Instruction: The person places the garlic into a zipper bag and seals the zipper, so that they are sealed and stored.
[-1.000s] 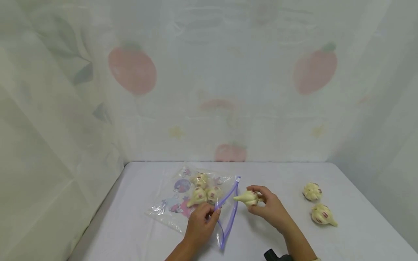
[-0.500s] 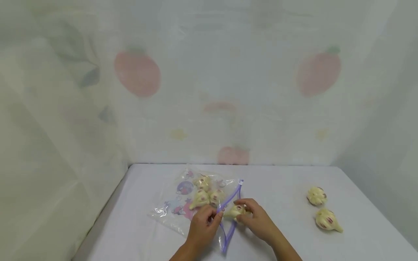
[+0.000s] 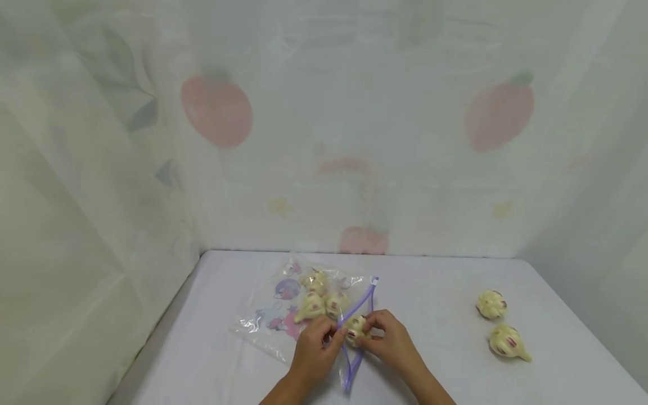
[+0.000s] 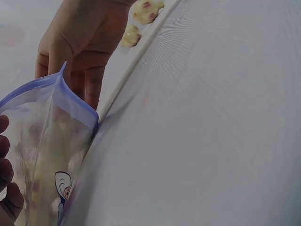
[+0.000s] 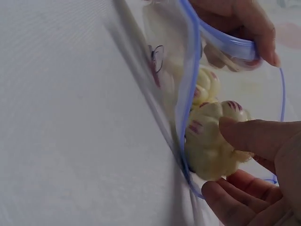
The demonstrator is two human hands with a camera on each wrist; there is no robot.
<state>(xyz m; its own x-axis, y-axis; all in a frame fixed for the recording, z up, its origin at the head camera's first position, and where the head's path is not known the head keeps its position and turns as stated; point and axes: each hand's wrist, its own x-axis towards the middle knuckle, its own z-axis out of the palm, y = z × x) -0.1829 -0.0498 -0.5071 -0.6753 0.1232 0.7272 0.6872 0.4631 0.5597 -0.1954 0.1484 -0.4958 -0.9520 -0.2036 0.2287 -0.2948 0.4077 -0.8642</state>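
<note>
A clear zip bag (image 3: 263, 332) with a purple zip edge and printed pictures lies on the table, several garlic bulbs (image 3: 312, 305) inside it. My left hand (image 3: 315, 349) pinches the upper edge of the bag's mouth and lifts it apart from the lower edge. With thumb and fingers my right hand (image 3: 392, 340) holds another garlic bulb (image 5: 214, 136) in the mouth of the bag. In the right wrist view that bulb sits between the two purple edges, in front of a bulb (image 5: 205, 84) deeper in the bag.
Two more garlic bulbs lie at the table's right: a rounder one (image 3: 491, 304) behind and one with a stem (image 3: 508, 341) nearer. The white table (image 3: 435, 287) ends at a printed curtain (image 3: 415, 169) behind, with further curtains at both sides.
My right hand has moved left with its garlic bulb, from beside the bag into its open mouth. The left hand keeps its pinch on the bag's edge.
</note>
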